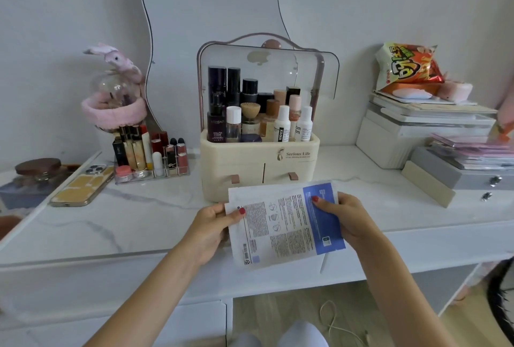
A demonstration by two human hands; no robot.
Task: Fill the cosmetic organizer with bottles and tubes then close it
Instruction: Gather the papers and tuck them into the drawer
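Holding a stack of flat sachets between them, the left hand pinches the left edge and the right hand pinches the right edge, thumbs on top, just near of the cosmetic organizer. That organizer stands mid-table, its clear lid swung up and open, its top tray already packed tight with bottles; both small drawers look closed. The risk, I judge, lies in space: no free slot shows among the bottles, so pushing the wide sachets in could knock over the slim white ones at the front right, or leave the sachets sticking up so the lid cannot come down fully. The lipstick rack on the left stands well apart.
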